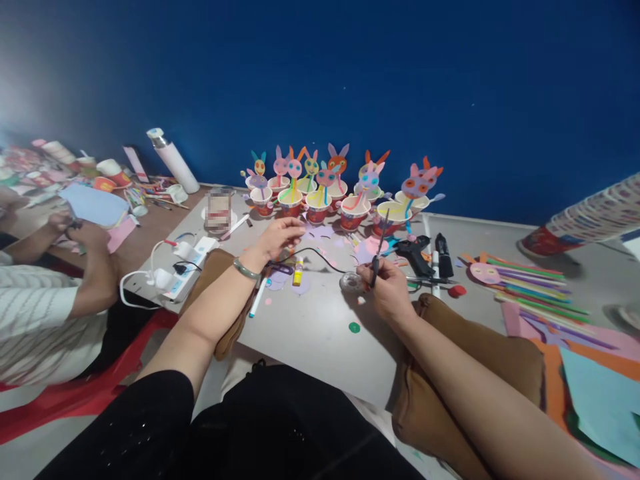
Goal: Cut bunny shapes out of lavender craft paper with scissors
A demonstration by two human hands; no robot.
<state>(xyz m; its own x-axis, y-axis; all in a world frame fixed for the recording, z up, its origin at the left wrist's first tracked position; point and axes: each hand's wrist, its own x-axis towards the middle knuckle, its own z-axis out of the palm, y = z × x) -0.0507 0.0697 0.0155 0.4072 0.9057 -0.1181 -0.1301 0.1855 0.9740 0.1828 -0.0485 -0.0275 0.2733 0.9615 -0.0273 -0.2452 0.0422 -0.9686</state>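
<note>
My right hand (391,288) is closed round the handles of a pair of scissors (383,243), whose blades point up and away. My left hand (281,238) reaches over the middle of the table with its fingers drawn together. A tiny pale scrap shows by its fingertips, too small to name. Under and beyond that hand lie purple paper cutouts (320,233). A yellow glue stick (298,272) stands close by. Below the scissors sits a roll of clear tape (352,283), and a green paper disc (354,327) lies nearer me.
Paper cups with rabbit-faced figures (318,203) line the wall. Rightward are a black glue gun (416,255), coloured strips (535,283), paper sheets (603,393) and stacked cups (590,213). Leftward, a power strip (193,270) with cables lies near a co-worker's hands (83,230).
</note>
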